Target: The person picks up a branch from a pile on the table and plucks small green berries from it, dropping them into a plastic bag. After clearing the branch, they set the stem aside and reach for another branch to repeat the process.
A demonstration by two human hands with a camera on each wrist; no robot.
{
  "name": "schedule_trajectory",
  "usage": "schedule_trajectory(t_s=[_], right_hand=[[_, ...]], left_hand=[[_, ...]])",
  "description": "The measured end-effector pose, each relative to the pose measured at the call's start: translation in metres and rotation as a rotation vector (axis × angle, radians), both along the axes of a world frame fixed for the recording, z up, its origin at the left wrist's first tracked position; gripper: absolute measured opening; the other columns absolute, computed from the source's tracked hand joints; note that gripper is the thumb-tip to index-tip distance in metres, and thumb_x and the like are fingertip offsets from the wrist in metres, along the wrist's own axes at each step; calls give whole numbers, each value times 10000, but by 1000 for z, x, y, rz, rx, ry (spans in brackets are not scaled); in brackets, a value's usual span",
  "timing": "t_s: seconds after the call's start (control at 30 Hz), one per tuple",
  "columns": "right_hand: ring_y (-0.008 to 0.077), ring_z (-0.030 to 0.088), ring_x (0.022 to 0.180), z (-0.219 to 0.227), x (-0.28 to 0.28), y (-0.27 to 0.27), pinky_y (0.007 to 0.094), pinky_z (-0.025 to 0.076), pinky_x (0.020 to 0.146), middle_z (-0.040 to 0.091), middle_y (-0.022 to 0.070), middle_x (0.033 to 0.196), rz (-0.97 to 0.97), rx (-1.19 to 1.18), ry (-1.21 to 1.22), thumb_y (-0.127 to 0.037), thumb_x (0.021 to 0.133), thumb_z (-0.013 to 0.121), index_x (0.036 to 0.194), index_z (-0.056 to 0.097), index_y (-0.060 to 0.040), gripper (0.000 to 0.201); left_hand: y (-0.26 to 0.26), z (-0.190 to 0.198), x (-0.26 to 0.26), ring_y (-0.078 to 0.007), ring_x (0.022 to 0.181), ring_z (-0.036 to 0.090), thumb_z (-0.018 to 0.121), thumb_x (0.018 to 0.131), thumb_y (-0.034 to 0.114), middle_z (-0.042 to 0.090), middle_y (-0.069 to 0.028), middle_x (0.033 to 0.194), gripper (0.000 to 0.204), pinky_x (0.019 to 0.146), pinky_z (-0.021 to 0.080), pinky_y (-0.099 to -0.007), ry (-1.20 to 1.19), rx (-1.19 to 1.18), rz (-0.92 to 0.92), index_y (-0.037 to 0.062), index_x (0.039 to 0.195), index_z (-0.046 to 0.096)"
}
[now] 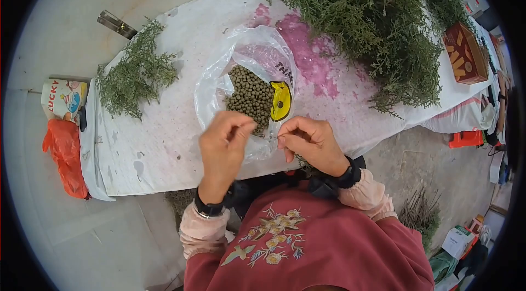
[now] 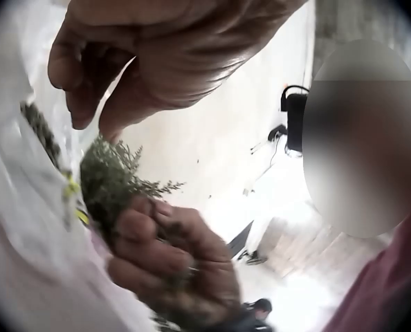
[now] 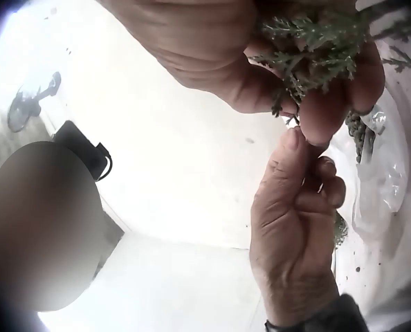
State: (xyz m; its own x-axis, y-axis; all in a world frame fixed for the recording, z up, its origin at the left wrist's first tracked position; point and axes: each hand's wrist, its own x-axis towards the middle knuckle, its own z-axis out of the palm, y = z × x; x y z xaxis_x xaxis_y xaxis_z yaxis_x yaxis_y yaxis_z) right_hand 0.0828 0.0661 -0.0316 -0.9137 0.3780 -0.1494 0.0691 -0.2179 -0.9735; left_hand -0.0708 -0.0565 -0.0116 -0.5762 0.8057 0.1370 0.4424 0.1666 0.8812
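Note:
A clear plastic bag (image 1: 211,85) stands open on the table, part filled with small round greenish-brown pellets (image 1: 249,93). A yellow label (image 1: 281,101) shows on its side. My left hand (image 1: 222,143) is over the bag's near left rim, fingers curled and thumb close to the index fingertip; I cannot tell whether a small piece is between them. Beside the bag's near right edge, my right hand (image 1: 315,146) holds a green conifer sprig (image 3: 323,48). In the left wrist view the sprig's leafy end (image 2: 115,173) rises toward the left thumb.
A large heap of conifer branches (image 1: 361,22) covers the back right of the white-covered table (image 1: 164,154). Another branch (image 1: 134,72) lies at left. A brown box (image 1: 464,54) stands at the right edge. A red plastic bag (image 1: 66,151) hangs at the left edge.

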Motion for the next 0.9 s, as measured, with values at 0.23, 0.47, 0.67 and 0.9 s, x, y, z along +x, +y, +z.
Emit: schedule_trajectory(t_s=[0.23, 0.47, 0.67, 0.9], right_hand=[[91, 534, 603, -8, -8, 1, 220, 452, 555, 580, 56, 773, -93, -113, 114, -66, 895, 515, 895, 532, 18, 86], [87, 524, 591, -9, -13, 1, 219, 439, 545, 579, 55, 772, -167, -152, 159, -69, 900, 510, 904, 529, 17, 88], [77, 520, 584, 5, -27, -7, 212, 432, 538, 581, 50, 776, -197, -149, 211, -60, 901, 508, 914, 531, 18, 82], [60, 525, 596, 3, -35, -13, 198, 432, 524, 587, 37, 771, -192, 41, 222, -32, 888, 525, 937, 536, 22, 74]], left_hand=[[7, -25, -13, -191, 597, 538, 650, 746, 15, 566, -105, 777, 185, 556, 434, -271, 389, -170, 8, -5, 927, 616], [3, -22, -11, -186, 587, 536, 599, 803, 25, 570, -96, 773, 136, 532, 431, -271, 411, -113, 56, -1, 932, 633], [-8, 2, 2, -123, 601, 525, 555, 865, 72, 584, -51, 811, 184, 522, 440, -257, -894, 196, 115, -13, 1015, 618], [-3, -11, 19, -121, 657, 535, 548, 867, 67, 594, -75, 829, 215, 554, 454, -258, -1254, 371, 93, -46, 1043, 599]])
